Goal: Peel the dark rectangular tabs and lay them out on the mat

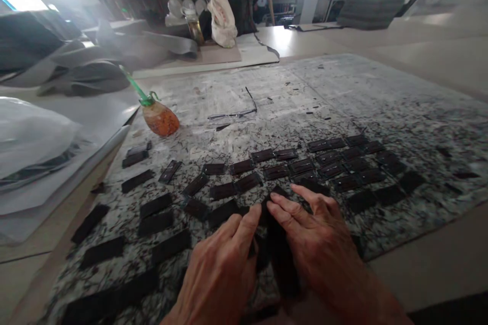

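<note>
My left hand (217, 269) and my right hand (316, 244) lie palm down, fingertips close together, on a long dark strip (281, 259), probably leather. I cannot tell whether either hand grips it. Several shorter dark rectangular pieces (247, 182) lie in rough rows ahead of my fingers on a speckled black-and-white work mat (415, 122). Many of the farther pieces look glossy. Wider matte dark strips (102, 252) lie to the left of my left hand. Part of the long strip is hidden under my hands.
Thin-framed eyeglasses (232, 111) and an orange gourd-shaped bottle (160, 119) with a green neck lie on the mat. Plastic sheeting (30, 142) lies to the left. A white paper bag (223, 18) stands beyond the mat, with shelves behind.
</note>
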`<state>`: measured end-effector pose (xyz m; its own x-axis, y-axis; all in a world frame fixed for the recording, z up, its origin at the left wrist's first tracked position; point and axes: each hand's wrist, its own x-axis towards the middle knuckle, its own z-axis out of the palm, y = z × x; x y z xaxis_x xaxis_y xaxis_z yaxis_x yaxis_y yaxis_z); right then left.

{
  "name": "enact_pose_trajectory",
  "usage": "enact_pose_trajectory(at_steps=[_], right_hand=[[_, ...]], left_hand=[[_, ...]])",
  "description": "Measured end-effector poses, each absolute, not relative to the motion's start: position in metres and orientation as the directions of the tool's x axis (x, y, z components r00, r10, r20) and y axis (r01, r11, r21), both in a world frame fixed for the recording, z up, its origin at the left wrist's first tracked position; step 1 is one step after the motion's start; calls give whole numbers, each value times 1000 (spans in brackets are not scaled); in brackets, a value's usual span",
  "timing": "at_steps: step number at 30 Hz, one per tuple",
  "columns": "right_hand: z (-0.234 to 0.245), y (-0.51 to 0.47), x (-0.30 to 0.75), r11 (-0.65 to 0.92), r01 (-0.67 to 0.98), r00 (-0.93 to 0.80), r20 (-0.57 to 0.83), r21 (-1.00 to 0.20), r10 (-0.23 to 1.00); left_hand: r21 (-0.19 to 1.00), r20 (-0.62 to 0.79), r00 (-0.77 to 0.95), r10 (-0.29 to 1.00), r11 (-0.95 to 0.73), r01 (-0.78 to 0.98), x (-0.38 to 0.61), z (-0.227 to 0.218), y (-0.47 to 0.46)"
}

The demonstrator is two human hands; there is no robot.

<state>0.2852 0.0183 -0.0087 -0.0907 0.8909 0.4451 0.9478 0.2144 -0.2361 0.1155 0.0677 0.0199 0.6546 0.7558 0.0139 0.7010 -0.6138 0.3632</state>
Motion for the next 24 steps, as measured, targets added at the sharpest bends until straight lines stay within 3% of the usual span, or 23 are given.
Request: enact_pose_trajectory(at_steps=[4,10,15,19,24], right_hand=[[-7,17,286,239,949,-132,425,-208,895],[2,19,284,237,960,-156,417,-149,896],[-1,23,279,223,954,-110,462,-199,880],[-4,19,277,254,912,-32,561,-322,827],[6,9,284,391,856,-102,632,-337,768]], left_hand=[[319,77,667,741,-652,688,113,16,68],[243,43,702,711,-688,683,112,19,67],[256,38,701,712,-685,682,106,19,68],[318,230,665,711,-700,639,102,17,70],[380,375,563,736,-677,631,98,19,67]])
